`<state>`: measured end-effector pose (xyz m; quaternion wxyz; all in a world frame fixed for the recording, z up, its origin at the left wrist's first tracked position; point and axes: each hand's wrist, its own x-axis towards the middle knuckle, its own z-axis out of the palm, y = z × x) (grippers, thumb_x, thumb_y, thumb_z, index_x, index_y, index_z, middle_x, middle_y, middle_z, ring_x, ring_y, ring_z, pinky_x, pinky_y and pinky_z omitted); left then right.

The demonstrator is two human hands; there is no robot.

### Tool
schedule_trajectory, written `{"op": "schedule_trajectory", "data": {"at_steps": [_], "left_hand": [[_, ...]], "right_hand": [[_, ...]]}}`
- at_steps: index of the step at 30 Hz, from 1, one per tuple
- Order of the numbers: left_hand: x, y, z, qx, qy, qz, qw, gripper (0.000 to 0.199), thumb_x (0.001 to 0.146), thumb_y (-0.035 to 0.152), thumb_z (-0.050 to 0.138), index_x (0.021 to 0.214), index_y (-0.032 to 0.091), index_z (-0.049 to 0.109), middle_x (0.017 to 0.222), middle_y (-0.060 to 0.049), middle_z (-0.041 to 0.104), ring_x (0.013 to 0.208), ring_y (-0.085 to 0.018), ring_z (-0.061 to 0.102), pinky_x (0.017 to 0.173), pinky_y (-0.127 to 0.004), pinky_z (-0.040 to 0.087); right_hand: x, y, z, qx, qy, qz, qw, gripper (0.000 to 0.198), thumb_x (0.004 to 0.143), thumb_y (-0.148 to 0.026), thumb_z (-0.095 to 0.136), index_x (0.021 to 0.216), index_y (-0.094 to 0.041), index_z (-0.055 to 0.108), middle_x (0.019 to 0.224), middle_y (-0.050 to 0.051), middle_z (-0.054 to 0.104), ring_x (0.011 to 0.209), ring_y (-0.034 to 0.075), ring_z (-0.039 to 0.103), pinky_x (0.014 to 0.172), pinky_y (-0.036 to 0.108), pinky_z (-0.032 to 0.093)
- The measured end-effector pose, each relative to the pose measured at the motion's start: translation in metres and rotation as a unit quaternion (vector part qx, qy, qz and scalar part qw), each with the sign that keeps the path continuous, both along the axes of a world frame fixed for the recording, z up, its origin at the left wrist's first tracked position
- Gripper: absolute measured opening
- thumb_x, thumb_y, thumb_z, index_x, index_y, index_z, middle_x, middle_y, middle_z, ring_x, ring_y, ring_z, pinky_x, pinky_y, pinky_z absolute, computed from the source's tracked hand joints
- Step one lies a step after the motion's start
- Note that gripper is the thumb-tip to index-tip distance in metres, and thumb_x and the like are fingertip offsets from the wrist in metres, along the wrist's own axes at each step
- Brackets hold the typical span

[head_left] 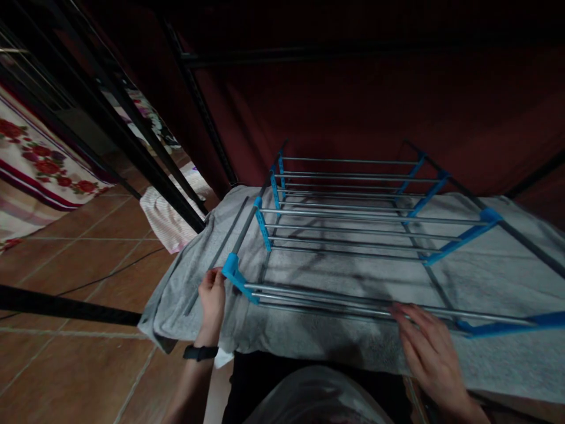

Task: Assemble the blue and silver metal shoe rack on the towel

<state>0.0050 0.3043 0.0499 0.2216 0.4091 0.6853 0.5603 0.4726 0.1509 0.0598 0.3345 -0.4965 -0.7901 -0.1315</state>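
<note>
A metal rack with blue plastic brackets (263,231) and thin grey cross rods (375,218) lies on a grey cloth. At its near left corner, my left hand (212,294) is closed, thumb and fingertips pinching the edge of the corner bracket (238,279). That bracket sits on the end of a dark side tube (245,234). My right hand (430,347) reaches over the nearest rods (318,297), its fingertips closed on them toward their right end. Another blue bracket (516,325) joins these rods at the near right. A loose dark tube (216,253) lies left of the rack.
The grey cloth (507,365) covers the low surface under the rack. Black metal posts (145,159) stand at the left, with a dark red panel (353,106) behind. A striped cloth (161,218) hangs over the tiled floor (88,265); a flowered cloth (44,159) is farther left.
</note>
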Motion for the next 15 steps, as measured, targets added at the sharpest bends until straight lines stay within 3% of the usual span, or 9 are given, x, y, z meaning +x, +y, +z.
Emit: {"op": "schedule_trajectory", "data": {"at_steps": [2, 5, 9, 12, 15], "left_hand": [[-0.016, 0.002, -0.006, -0.034, 0.132, 0.023, 0.99, 0.022, 0.081, 0.039, 0.054, 0.09, 0.021, 0.061, 0.092, -0.01, 0.061, 0.096, -0.029, 0.057, 0.089, -0.042, 0.046], [-0.038, 0.005, -0.02, -0.13, 0.36, 0.049, 0.922, 0.04, 0.086, 0.036, 0.044, 0.114, 0.011, 0.06, 0.115, -0.021, 0.058, 0.113, -0.037, 0.054, 0.095, -0.049, 0.044], [-0.057, 0.01, -0.038, -0.23, 0.481, 0.025, 0.846, 0.047, 0.09, 0.034, 0.036, 0.12, 0.005, 0.057, 0.115, -0.028, 0.058, 0.108, -0.042, 0.056, 0.088, -0.051, 0.044], [-0.066, 0.014, -0.04, -0.243, 0.493, -0.009, 0.836, 0.041, 0.089, 0.034, 0.037, 0.108, 0.007, 0.061, 0.105, -0.028, 0.06, 0.104, -0.043, 0.058, 0.081, -0.05, 0.044], [-0.072, 0.015, -0.024, -0.253, 0.42, -0.009, 0.872, 0.034, 0.088, 0.034, 0.044, 0.104, 0.011, 0.062, 0.103, -0.024, 0.061, 0.104, -0.043, 0.059, 0.078, -0.05, 0.046]], "right_hand": [[-0.009, -0.005, -0.006, 0.001, 0.02, 0.006, 1.0, 0.061, 0.095, -0.01, 0.05, 0.153, -0.028, 0.043, 0.131, 0.012, 0.063, 0.122, 0.03, 0.06, 0.098, 0.049, 0.049], [-0.021, -0.009, -0.013, -0.003, 0.043, 0.012, 0.999, 0.057, 0.094, -0.009, 0.049, 0.147, -0.03, 0.051, 0.13, 0.009, 0.065, 0.119, 0.028, 0.063, 0.098, 0.045, 0.052], [-0.03, -0.011, -0.019, -0.012, 0.053, 0.019, 0.998, 0.052, 0.094, -0.01, 0.048, 0.141, -0.029, 0.056, 0.128, 0.007, 0.068, 0.117, 0.025, 0.065, 0.097, 0.043, 0.054], [-0.035, -0.011, -0.019, -0.022, 0.054, 0.02, 0.998, 0.048, 0.095, -0.009, 0.047, 0.137, -0.028, 0.06, 0.126, 0.006, 0.069, 0.118, 0.024, 0.065, 0.098, 0.041, 0.054], [-0.042, -0.011, -0.013, -0.031, 0.058, 0.017, 0.998, 0.044, 0.096, -0.009, 0.045, 0.133, -0.026, 0.062, 0.126, 0.006, 0.069, 0.118, 0.023, 0.064, 0.098, 0.04, 0.053]]}}
